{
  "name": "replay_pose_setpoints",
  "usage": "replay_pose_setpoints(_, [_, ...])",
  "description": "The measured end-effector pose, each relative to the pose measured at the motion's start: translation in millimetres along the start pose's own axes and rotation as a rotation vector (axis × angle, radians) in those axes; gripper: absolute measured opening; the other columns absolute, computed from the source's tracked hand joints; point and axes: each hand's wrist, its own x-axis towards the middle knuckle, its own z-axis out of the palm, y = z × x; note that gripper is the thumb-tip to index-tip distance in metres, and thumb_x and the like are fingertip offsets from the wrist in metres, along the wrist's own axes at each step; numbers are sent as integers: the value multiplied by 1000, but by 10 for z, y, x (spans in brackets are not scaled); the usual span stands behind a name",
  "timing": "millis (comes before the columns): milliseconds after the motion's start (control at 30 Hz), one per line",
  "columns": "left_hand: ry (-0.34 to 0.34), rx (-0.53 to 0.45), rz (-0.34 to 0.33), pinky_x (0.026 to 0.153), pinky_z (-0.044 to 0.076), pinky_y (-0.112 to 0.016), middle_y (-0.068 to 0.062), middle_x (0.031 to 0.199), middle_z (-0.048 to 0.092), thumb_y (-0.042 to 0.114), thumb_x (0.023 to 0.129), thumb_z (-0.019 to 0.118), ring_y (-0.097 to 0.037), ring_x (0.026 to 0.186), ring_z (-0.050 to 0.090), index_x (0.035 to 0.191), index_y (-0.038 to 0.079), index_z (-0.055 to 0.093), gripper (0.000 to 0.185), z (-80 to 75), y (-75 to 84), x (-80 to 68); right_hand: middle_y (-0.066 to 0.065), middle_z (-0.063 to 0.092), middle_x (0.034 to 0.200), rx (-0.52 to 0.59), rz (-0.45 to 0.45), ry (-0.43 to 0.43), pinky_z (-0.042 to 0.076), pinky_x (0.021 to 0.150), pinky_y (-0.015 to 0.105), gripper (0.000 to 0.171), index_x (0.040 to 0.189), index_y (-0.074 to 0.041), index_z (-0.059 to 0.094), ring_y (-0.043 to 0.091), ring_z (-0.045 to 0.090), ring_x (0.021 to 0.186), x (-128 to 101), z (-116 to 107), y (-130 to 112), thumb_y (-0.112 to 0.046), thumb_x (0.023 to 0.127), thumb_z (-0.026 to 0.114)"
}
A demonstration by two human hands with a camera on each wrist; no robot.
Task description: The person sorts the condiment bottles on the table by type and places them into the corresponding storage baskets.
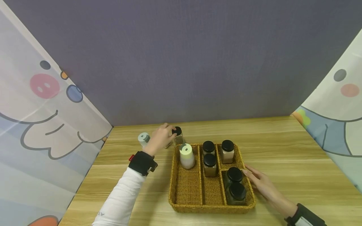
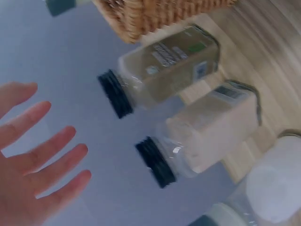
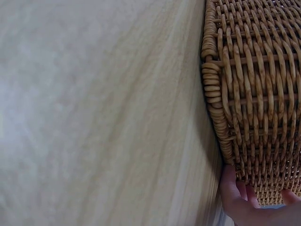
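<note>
My left hand (image 1: 161,139) is beside a black-lidded glass jar (image 1: 178,137) behind the basket. In the left wrist view its fingers (image 2: 44,157) are spread and hold nothing, apart from that jar (image 2: 167,63) and a second black-lidded jar (image 2: 211,127) with pale contents. A white bottle with a pale green cap (image 1: 144,138) stands left of this hand. Along the right side of the wicker basket (image 1: 186,206) lies my right hand (image 1: 263,185), its fingers against the woven wall (image 3: 263,94) and its thumb at the rim.
Inside the divided basket, a white bottle (image 1: 187,159) occupies the left compartment. Several black-lidded jars, among them one with pale contents (image 1: 227,154), stand in the middle and right compartments. A grey panel (image 1: 198,62) rises behind the wooden table (image 1: 282,147), with printed cloths at both sides.
</note>
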Motion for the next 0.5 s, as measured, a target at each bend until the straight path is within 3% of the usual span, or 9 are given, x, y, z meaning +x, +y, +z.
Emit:
replay_pose_setpoints(233, [66,-22,-80,59,48,-36,-17,99,55,12,82,61,-27,78,56,105,3,60,25,83,-137,-27,31,20,138,52,-1,2,49,81,42,63,139,-1,22,40,47,109,2,13,1,-37,92,45])
replay_pose_setpoints(500, [101,22,-131,74,48,-43,-23,104,53,13,82,62,-36,90,53,108,0,57,29,165,-217,-31,32,20,138,53,5,5,50,81,41,64,139,-1,22,41,47,110,-4,15,-7,-37,91,45])
